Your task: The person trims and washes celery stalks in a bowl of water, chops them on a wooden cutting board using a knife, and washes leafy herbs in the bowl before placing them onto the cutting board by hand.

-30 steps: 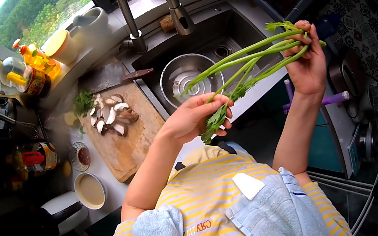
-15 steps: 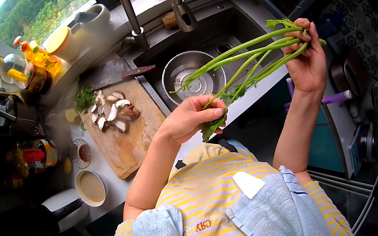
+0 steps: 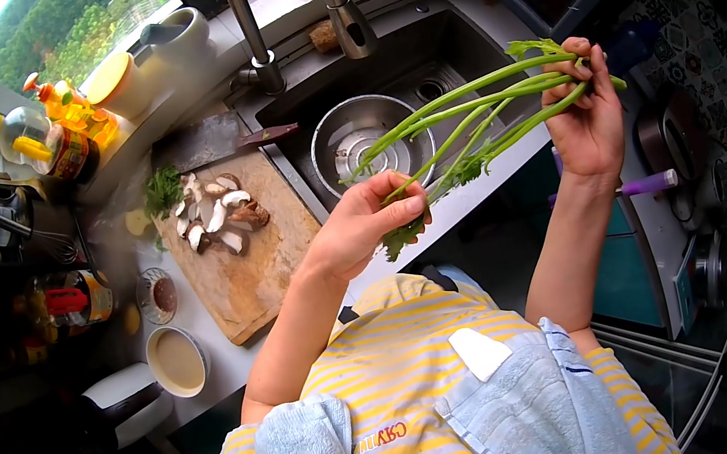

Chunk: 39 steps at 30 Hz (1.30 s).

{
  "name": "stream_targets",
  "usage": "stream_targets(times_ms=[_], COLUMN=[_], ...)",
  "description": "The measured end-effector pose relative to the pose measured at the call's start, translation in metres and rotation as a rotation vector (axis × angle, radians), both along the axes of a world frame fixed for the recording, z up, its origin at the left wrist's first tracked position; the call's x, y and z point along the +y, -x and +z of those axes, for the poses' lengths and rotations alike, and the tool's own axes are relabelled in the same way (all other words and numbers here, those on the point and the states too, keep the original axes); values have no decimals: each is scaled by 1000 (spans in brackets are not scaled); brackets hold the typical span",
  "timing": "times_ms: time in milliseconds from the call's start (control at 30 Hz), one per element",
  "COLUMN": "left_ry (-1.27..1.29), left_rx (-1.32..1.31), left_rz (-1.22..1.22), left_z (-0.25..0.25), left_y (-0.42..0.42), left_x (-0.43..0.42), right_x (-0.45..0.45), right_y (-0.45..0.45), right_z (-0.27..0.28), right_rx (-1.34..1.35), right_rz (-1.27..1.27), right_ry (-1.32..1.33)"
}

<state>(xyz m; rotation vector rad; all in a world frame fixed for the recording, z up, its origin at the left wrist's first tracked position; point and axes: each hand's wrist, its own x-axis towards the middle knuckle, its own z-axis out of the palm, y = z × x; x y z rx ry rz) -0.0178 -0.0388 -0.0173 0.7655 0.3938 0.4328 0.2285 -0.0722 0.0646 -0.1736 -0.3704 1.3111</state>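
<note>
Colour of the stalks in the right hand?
The stalks are light green; the head view shows them best.

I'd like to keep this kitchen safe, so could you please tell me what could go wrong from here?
The green stalks, bunched at one end in the right hand, might snap if pulled hard. Leaves at the left hand could tear off and fall. The cleaver has its handle across the sink's rim, so a passing arm might knock it.

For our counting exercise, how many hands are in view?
2: the left hand, closed on a leafy end of the celery, and the right hand, gripping its opposite end at the picture's upper right. No others show.
</note>
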Motion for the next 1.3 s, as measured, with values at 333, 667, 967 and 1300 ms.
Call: stream_targets(times_ms=[333, 667, 967, 1300], left_ry=[-281, 38, 305, 218], left_rx=[271, 6, -103, -35], left_rz=[-15, -114, 32, 111], left_z=[-2, 3, 5, 8], left_y=[-3, 1, -3, -6], left_x=[-1, -5, -5, -7], right_x=[5, 6, -14, -13], right_y=[0, 12, 70, 68], right_z=[1, -8, -26, -35], right_rx=[0, -500, -1224, -1317], right_rz=[41, -356, -114, 136], right_ry=[-6, 234, 248, 215])
